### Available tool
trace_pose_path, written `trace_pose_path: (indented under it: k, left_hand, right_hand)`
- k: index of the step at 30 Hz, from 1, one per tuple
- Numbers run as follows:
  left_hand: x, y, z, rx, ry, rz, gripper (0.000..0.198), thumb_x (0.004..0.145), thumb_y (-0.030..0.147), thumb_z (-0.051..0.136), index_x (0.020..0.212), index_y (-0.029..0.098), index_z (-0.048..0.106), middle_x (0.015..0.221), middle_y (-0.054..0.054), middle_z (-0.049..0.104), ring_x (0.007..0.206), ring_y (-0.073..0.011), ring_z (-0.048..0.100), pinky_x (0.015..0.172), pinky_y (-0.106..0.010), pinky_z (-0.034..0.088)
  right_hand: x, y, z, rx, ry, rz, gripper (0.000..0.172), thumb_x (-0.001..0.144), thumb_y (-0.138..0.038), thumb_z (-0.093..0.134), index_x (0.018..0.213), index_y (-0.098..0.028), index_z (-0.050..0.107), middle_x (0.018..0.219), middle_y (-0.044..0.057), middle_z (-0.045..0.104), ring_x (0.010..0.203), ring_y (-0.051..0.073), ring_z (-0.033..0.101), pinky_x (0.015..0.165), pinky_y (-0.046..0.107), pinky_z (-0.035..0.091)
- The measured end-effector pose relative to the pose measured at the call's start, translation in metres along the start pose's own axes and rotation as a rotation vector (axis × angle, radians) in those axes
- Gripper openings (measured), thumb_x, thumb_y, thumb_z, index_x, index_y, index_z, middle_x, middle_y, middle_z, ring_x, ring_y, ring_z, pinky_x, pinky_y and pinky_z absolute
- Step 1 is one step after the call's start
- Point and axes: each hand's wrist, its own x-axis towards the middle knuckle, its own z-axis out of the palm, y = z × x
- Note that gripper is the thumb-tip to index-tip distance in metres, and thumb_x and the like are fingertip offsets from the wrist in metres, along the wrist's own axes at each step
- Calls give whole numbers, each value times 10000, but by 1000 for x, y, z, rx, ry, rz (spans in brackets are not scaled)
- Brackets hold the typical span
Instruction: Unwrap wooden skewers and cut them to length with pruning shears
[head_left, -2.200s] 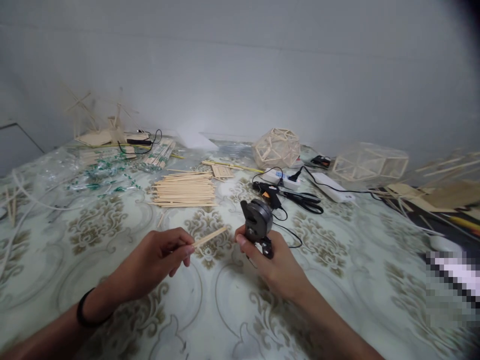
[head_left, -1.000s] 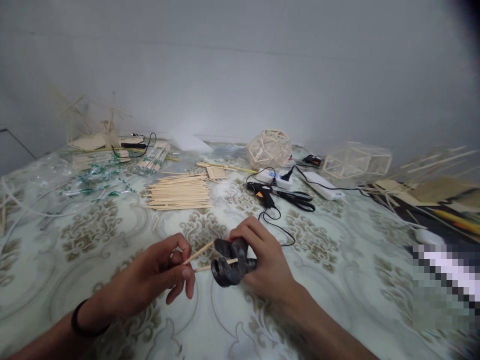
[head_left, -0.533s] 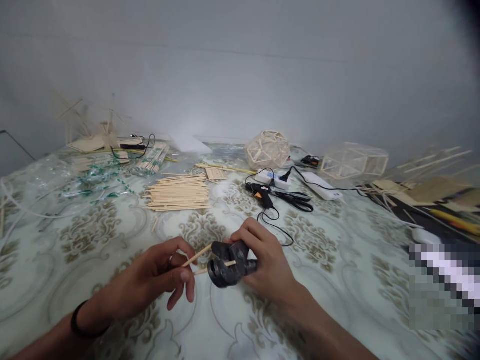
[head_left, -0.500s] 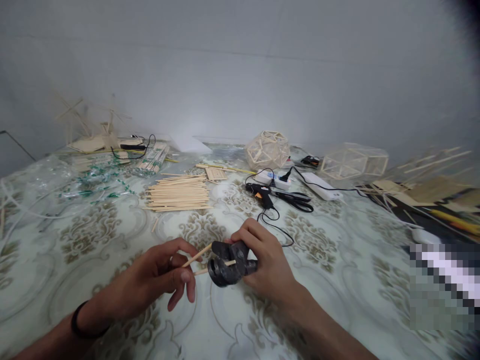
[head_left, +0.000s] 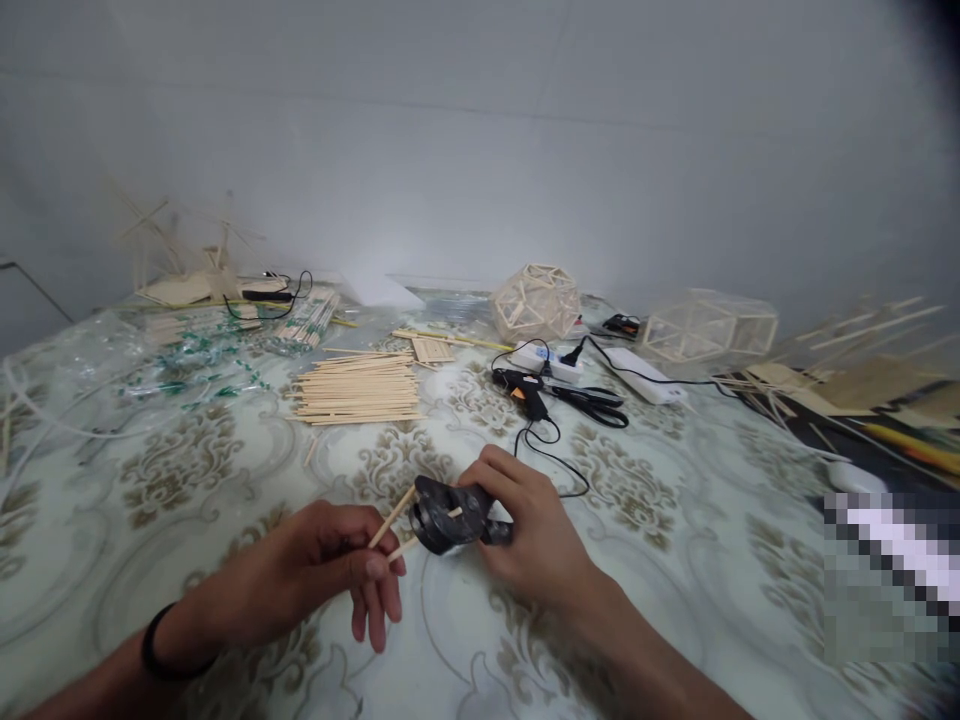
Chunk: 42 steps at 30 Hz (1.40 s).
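Note:
My left hand (head_left: 330, 570) pinches thin wooden sticks (head_left: 390, 517) between thumb and forefinger, with the other fingers hanging loose. The sticks' far ends reach into the jaws of a black cutting tool (head_left: 444, 515). My right hand (head_left: 536, 535) is wrapped around that tool's handles, holding it low over the patterned tablecloth (head_left: 225, 450). A black band sits on my left wrist.
A stack of wooden sticks (head_left: 356, 388) lies behind the hands. A glue gun (head_left: 529, 391), black scissors (head_left: 592, 403), a white power strip (head_left: 546, 360) and cables lie to the right. Stick polyhedron models (head_left: 536, 300) stand by the wall. More stick work sits at far left.
The cutting tool went from upright beside the stick to lying sideways with the sticks in its jaws. Both hands have drifted slightly lower, and my left fingers have loosened downward.

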Motion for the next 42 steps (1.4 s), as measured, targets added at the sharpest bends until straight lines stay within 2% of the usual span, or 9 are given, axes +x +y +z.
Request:
trace_pose_path:
  k: [5, 9, 15, 18, 20, 24, 27, 31, 42]
  left_hand:
    - [-4, 6, 3, 125, -39, 6, 380, 1065, 458, 479, 936, 142, 646, 873, -139, 798, 730, -205, 762, 696, -320, 606]
    - [-5, 10, 4, 160, -43, -6, 400, 1065, 479, 465, 937, 146, 647, 874, -131, 794, 719, -200, 761, 688, -312, 609]
    - [-4, 9, 3, 147, -35, -58, 415, 1047, 531, 470, 931, 158, 612, 893, -100, 759, 620, -158, 727, 565, -257, 565]
    - [-3, 8, 4, 195, -21, -62, 429, 1060, 532, 430, 935, 162, 607, 819, -80, 743, 637, -170, 719, 607, -281, 565]
    - [-3, 8, 6, 247, 31, -5, 442, 1080, 514, 376, 954, 166, 619, 827, -78, 735, 722, -185, 721, 710, -316, 571]
    - [-2, 3, 5, 369, 252, 199, 397, 1111, 442, 306, 1080, 206, 624, 1063, -80, 718, 1051, -206, 669, 1001, -358, 486]
    - [0, -3, 1, 471, 340, 241, 331, 1116, 393, 317, 1147, 223, 599, 1150, -75, 706, 1142, -206, 616, 1075, -360, 422]
    - [4, -10, -5, 522, 392, 289, 311, 1117, 371, 314, 1162, 213, 578, 1128, -82, 707, 1100, -212, 628, 1045, -375, 439]
    - [2, -7, -2, 700, 301, 207, 263, 1069, 275, 415, 1102, 232, 673, 1081, -69, 725, 1031, -225, 685, 951, -320, 532]
  right_hand:
    - [1, -1, 0, 34, -33, 39, 196, 630, -107, 600, 793, -215, 583, 763, 17, 552, 699, 184, 530, 611, 293, 383]
    - [0, -1, 1, 24, -28, 32, 266, 594, -81, 578, 822, -217, 604, 776, 20, 562, 714, 192, 546, 622, 296, 401]
    - [2, 2, -2, -75, 70, 12, 364, 575, -45, 552, 891, -212, 622, 835, 35, 566, 752, 205, 564, 669, 314, 427]
    - [3, 2, -6, -15, 132, 45, 378, 612, -33, 548, 934, -213, 631, 847, 26, 584, 766, 198, 581, 681, 304, 441]
    - [4, 1, -7, 69, 140, 101, 330, 673, -30, 551, 931, -216, 638, 842, 17, 603, 765, 188, 590, 686, 294, 447]
    - [5, -2, -6, 185, 104, 183, 200, 791, -51, 569, 878, -213, 649, 823, 8, 618, 744, 173, 589, 688, 289, 443]
    - [4, -3, -2, 214, 63, 164, 160, 801, -63, 589, 855, -204, 641, 808, 13, 605, 751, 178, 586, 690, 292, 435]
    - [2, -2, 2, 222, 23, 158, 119, 814, -85, 604, 824, -203, 614, 798, 16, 599, 737, 176, 574, 677, 290, 420]
    - [4, -2, 0, 216, 12, 175, 100, 823, -111, 604, 807, -209, 599, 783, 2, 629, 709, 167, 582, 669, 279, 425]
